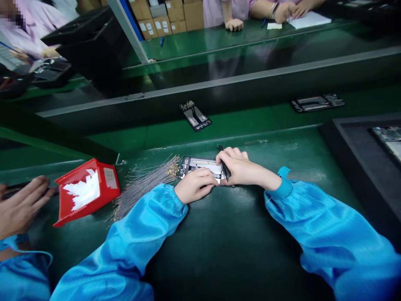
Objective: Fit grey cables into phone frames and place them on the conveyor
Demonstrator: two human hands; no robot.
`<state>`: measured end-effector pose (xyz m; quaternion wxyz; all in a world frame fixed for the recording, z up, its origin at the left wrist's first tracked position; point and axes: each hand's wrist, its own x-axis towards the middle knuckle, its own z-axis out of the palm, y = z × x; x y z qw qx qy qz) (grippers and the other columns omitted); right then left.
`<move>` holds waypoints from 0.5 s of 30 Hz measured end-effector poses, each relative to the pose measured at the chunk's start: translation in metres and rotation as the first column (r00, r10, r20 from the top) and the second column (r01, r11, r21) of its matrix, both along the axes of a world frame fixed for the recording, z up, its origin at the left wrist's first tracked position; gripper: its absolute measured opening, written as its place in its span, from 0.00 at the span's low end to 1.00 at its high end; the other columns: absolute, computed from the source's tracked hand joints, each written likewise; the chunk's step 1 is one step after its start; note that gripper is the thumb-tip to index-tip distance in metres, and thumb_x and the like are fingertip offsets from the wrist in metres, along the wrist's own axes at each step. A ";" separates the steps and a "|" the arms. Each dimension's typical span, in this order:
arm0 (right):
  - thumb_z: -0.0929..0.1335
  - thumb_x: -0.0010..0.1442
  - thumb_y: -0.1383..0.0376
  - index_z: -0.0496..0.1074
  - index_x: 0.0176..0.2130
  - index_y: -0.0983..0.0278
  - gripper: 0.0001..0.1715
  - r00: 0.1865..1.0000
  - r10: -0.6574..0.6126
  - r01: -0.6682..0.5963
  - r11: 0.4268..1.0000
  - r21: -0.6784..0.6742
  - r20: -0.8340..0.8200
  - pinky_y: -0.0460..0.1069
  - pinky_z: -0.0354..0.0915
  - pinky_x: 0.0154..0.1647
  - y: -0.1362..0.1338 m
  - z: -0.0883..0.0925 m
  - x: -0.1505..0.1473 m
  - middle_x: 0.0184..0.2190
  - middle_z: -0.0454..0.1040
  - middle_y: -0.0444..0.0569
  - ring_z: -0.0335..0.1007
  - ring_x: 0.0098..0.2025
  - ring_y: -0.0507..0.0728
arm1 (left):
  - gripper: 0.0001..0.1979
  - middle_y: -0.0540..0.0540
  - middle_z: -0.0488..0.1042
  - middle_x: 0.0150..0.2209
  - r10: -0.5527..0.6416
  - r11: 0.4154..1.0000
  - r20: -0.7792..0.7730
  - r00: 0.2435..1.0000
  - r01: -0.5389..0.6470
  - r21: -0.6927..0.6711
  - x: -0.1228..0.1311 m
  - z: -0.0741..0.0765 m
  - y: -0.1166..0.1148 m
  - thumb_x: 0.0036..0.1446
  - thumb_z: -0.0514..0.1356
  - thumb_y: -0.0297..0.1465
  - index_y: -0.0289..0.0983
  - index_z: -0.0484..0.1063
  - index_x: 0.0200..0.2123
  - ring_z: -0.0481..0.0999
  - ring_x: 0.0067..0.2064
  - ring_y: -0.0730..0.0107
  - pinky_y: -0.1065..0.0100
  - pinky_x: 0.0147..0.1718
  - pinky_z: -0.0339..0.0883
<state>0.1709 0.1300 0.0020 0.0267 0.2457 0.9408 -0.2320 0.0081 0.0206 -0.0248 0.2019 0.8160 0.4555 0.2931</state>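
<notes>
An opened phone (204,162), its inner parts exposed, lies on the green bench in front of me. My left hand (197,183) is over its lower left side, fingers bent together at the near edge. In my right hand (239,166) is a pair of black tweezers (224,169), slanting down to the phone's right end. The fingertips of both hands come close together there, and whatever lies between them is too small to make out. Just left of the phone lies a bundle of thin grey cables (147,186) with gold-coloured ends.
A red bin (108,194) with white paper pieces stands left of the cables. Another person's hand (21,205) is at the far left. Two more opened phones (196,116) (318,102) lie on the strip beyond. A black tray (347,154) borders the right. People sit across the bench.
</notes>
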 end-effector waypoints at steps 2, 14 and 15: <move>0.69 0.42 0.58 0.59 0.39 0.60 0.24 0.999 -0.012 0.011 1.000 0.027 0.037 0.51 0.49 0.36 -0.002 0.002 -0.004 0.39 0.59 0.50 0.53 0.41 0.61 | 0.09 0.45 0.69 0.31 -0.009 1.000 -0.003 1.000 0.009 -0.005 -0.001 -0.001 0.000 0.55 0.51 0.24 0.35 0.71 0.34 0.67 0.35 0.71 0.70 0.35 0.64; 0.67 0.49 0.58 0.59 0.38 0.62 0.18 0.990 0.128 -0.129 0.991 -0.018 -0.060 0.50 0.50 0.36 -0.001 0.003 -0.001 0.40 0.60 0.51 0.53 0.41 0.60 | 0.08 0.45 0.69 0.30 0.084 0.996 -0.017 0.996 -0.084 0.033 0.003 -0.003 -0.001 0.55 0.50 0.24 0.35 0.69 0.33 0.67 0.35 0.69 0.68 0.35 0.64; 0.67 0.49 0.58 0.59 0.38 0.62 0.18 0.990 0.129 -0.130 0.991 -0.010 -0.053 0.50 0.50 0.36 -0.001 0.004 -0.001 0.40 0.60 0.51 0.53 0.41 0.60 | 0.08 0.45 0.69 0.30 0.095 0.995 -0.024 0.995 -0.094 0.028 0.003 -0.003 -0.001 0.55 0.50 0.24 0.35 0.68 0.33 0.67 0.34 0.69 0.68 0.35 0.64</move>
